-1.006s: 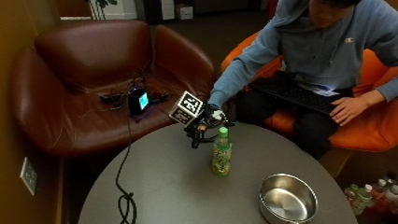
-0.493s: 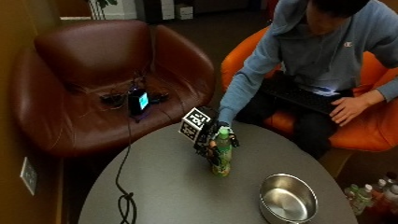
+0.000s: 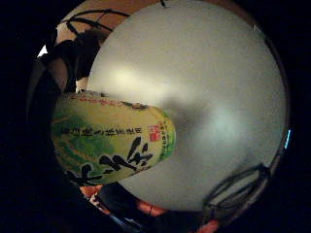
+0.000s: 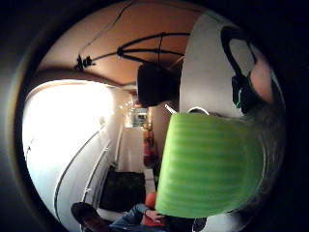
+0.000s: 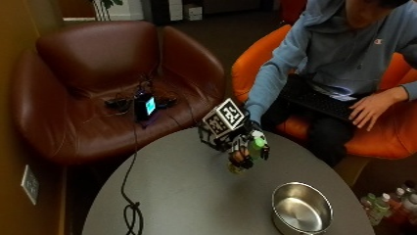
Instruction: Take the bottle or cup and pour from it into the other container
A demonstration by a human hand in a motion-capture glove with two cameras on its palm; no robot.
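**Bottle held above the round table, steel bowl apart at lower right**

Bottle (image 5: 253, 148) of green tea, with a green cap and a green-and-yellow label, is seen near the centre of the outside view, gripped by the gloved right hand (image 5: 238, 142), whose fingers are curled round its body. The bottle is tilted, its cap toward the upper right and its base toward the grey round table (image 5: 182, 196); whether the base touches the tabletop cannot be told. In the little finger side palm view the labelled body (image 3: 114, 143) fills much of the frame, with the grey tabletop (image 3: 209, 87) behind it. In the thumb side palm view the ribbed green cap (image 4: 210, 166) is seen close up.

A stainless steel bowl (image 5: 302, 208) stands on the table at the lower right of the outside view, well apart from the bottle. A black cable (image 5: 132, 205) runs across the table's left part, up to a small device with a lit screen (image 5: 145, 106) lying on the brown leather armchair (image 5: 98, 83) at upper left. The person is seated in an orange chair (image 5: 384, 132) at upper right, the bare hand (image 5: 366, 108) resting on a dark laptop (image 5: 319, 100) in the lap.
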